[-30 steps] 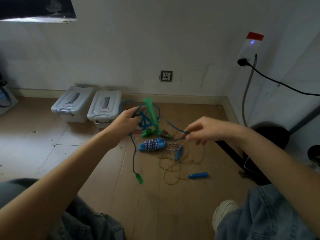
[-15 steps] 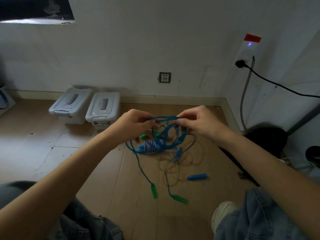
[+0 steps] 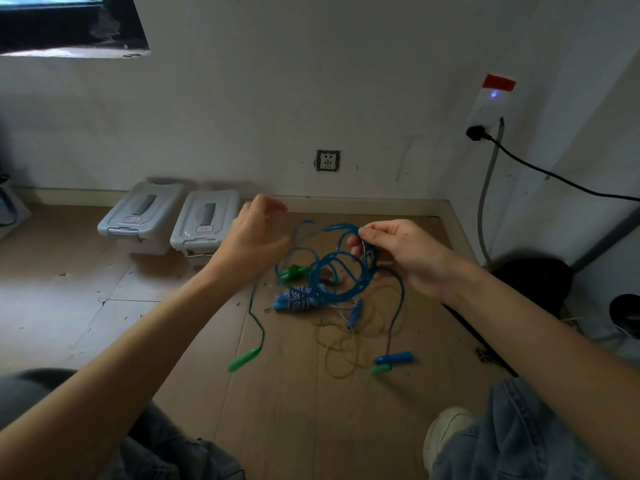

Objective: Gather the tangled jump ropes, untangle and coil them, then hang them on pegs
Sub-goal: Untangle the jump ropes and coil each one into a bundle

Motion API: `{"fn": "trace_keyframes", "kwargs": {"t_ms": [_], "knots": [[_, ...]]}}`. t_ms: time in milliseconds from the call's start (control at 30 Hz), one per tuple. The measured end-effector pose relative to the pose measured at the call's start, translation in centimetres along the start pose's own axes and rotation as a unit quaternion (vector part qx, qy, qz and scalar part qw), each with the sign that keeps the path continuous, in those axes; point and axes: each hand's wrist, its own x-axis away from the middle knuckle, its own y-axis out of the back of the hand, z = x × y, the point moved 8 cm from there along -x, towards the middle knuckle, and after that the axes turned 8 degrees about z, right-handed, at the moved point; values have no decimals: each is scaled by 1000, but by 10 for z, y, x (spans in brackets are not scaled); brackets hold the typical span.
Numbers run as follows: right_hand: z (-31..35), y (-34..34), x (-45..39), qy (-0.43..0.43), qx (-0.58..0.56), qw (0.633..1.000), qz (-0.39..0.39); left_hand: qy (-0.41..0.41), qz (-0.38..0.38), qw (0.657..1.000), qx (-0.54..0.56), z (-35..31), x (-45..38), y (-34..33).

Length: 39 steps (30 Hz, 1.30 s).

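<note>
My right hand [image 3: 398,252] pinches a bunch of loops of the blue jump rope [image 3: 341,271] and holds them above the floor. Its two ends hang down to green handles, one at the left [image 3: 244,358] and one at the right [image 3: 381,368]. My left hand [image 3: 256,233] is beside the loops, blurred, with its fingers loose and nothing held in them. Under the loops on the floor lie a wound blue-and-white braided rope [image 3: 298,299], a thin tan rope [image 3: 341,348], a blue handle [image 3: 394,357] and another green handle [image 3: 292,271].
Two grey lidded bins [image 3: 142,216] [image 3: 207,223] stand against the back wall at the left. A wall socket [image 3: 328,160] is behind the ropes. A black cable [image 3: 554,176] and a dark round object [image 3: 533,282] are at the right. My knees and a white shoe [image 3: 446,434] are in front.
My left hand has let go of the blue rope and drawn away up and left. The right hand alone now holds the loops, and the green handles swing outward.
</note>
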Motion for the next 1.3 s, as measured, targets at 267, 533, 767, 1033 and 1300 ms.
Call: {"fn": "trace_keyframes", "kwargs": {"t_ms": [267,533,767,1033,1300], "knots": [[-2,-11,-5,13,-216,976,25,-154,115,979,-67,-42,24,-45],[-14,24,2,-23,-97,989,-109,4,70,997,43,3,5,-21],[-36,15,7,-196,315,928,16,57,24,935,350,-3,10,0],[-7,-36,-5,45,258,954,143,6,130,869,477,-31,8,-22],[25,9,-8,99,-181,978,25,17,216,976,7,1,9,-33]]}}
